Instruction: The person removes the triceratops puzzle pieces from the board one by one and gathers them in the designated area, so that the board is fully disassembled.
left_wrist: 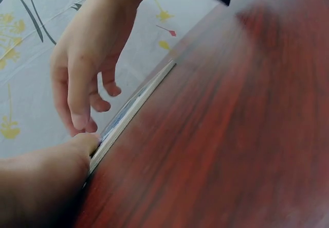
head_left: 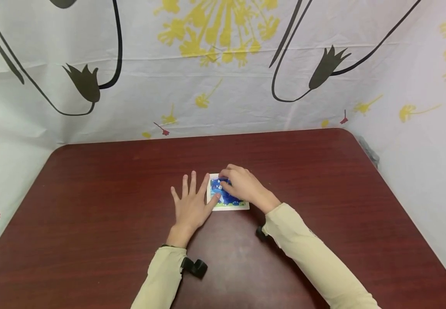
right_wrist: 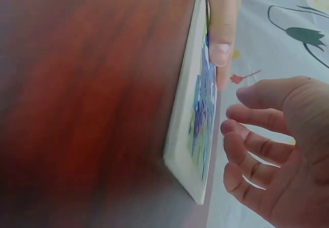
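Note:
A small flat picture board (head_left: 228, 201) with a white border and a blue and green picture lies on the table. My left hand (head_left: 191, 208) spreads its fingers at the board's left side, and its thumb rests on the board's near left part. Over the right half of the board hovers my right hand (head_left: 244, 184), its fingers loosely bent. In the right wrist view, the right fingertips (right_wrist: 232, 127) stand apart from the thumb with nothing between them, clear of the board's surface (right_wrist: 204, 104). Part of the picture is hidden under the right hand in the head view.
The dark red wooden table (head_left: 111, 206) stretches around the board on all sides. A white cloth (head_left: 130, 98) with yellow and dark flower prints hangs behind it and at both sides. Each sleeved forearm carries a black wrist device (head_left: 195, 268).

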A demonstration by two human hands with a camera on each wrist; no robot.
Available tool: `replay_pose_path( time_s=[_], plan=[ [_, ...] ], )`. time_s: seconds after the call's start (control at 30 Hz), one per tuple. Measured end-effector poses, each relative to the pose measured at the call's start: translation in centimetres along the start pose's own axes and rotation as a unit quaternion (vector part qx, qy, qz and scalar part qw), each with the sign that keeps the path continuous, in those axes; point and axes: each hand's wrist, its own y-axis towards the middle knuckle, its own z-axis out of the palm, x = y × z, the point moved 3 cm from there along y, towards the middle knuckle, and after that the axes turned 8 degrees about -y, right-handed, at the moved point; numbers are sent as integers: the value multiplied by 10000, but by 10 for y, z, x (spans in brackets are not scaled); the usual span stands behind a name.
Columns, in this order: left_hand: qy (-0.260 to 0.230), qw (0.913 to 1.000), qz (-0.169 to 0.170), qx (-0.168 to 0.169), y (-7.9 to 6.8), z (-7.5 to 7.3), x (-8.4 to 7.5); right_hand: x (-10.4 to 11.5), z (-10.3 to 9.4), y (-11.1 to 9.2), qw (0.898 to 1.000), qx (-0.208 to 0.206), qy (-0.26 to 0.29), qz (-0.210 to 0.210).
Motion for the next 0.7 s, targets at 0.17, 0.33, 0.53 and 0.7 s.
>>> replay_pose_path(
  time_s=[0.17, 0.33, 0.53, 0.7],
  plan=[
    [-49, 10000, -8, -28, -1, 1, 0, 2, 4, 12, 9992, 380, -74, 73],
    [-85, 9999, 15, -101, 0, 0, 1, 2, 4, 19, 9971, 739, -108, 139],
    [-24, 10000, -28, -58, 0, -1, 1, 2, 3, 23, 9947, 997, -15, 238],
    [-46, 10000, -57, -16, 0, -1, 0, 3, 2, 27, 9910, 1301, -13, 304]
  ],
)
